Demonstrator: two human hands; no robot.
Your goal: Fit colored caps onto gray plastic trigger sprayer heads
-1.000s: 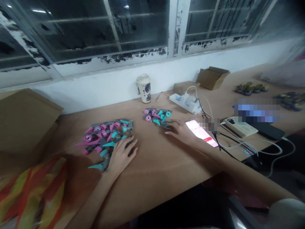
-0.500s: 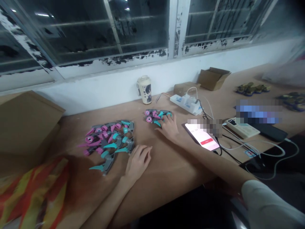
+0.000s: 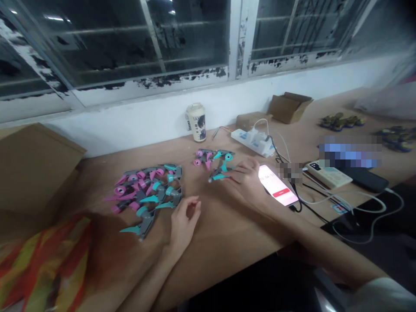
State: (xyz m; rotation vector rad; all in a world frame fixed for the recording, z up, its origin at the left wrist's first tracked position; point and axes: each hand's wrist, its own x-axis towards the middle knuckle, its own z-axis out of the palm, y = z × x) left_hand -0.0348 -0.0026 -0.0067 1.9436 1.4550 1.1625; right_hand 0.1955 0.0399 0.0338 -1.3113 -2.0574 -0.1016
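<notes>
A big pile of pink, teal and grey plastic parts lies on the wooden table left of centre. My left hand rests just right of that pile, fingers loosely apart, holding nothing. A smaller pile of the same parts lies further back. My right hand is at its near edge, fingers pinched on a teal and grey part drawn out of the pile. A lit phone lies right beside that hand.
A cardboard box stands at the left, an orange and yellow cloth below it. A printed cup, a white power strip with cables, small boxes and more devices line the back and right.
My right hand has pulled back from the small pile towards the phone, taking a teal and grey part with it. My left hand left the big pile and lifted slightly.
</notes>
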